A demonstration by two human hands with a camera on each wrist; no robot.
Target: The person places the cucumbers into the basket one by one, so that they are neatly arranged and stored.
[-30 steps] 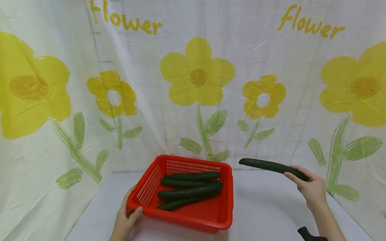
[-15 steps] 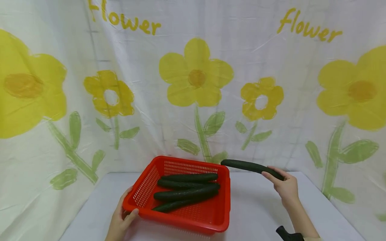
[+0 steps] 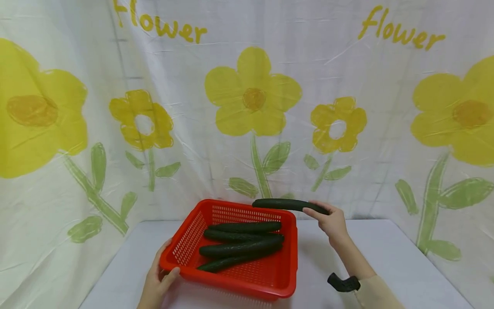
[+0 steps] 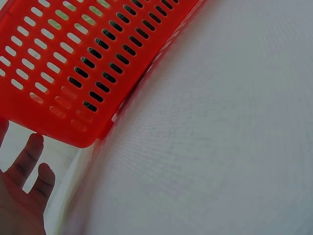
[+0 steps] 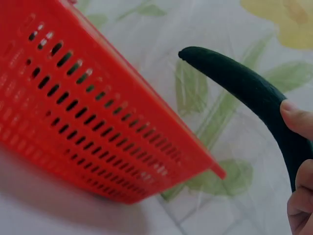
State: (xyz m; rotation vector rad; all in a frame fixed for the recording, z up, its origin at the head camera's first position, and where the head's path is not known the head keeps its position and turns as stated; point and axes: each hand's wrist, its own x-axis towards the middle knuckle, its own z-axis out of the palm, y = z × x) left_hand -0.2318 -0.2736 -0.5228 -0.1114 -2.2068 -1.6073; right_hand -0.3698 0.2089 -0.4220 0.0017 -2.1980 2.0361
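My right hand [image 3: 332,221] grips one end of a dark green cucumber [image 3: 279,204], thumb on the near side. The cucumber's free end points left, raised over the far right corner of the red plastic basket [image 3: 231,278]. In the right wrist view that cucumber [image 5: 239,81] shows a slight bend, apart from the basket's slotted wall [image 5: 98,112]. My left hand [image 3: 156,277] holds the basket's near left corner, thumb on the rim and fingers along the outside. Several more cucumbers [image 3: 241,249] lie side by side inside the basket.
The basket stands on a white-covered table [image 3: 322,262]. Behind and at the sides hangs a white curtain [image 3: 200,163] printed with yellow flowers. A black wrist mount [image 3: 342,283] sits on my right forearm, at the edge of a pale sleeve [image 3: 376,292].
My right hand has carried the cucumber leftward and slightly up, from right of the basket to over its far right corner. My left hand keeps its hold on the basket.
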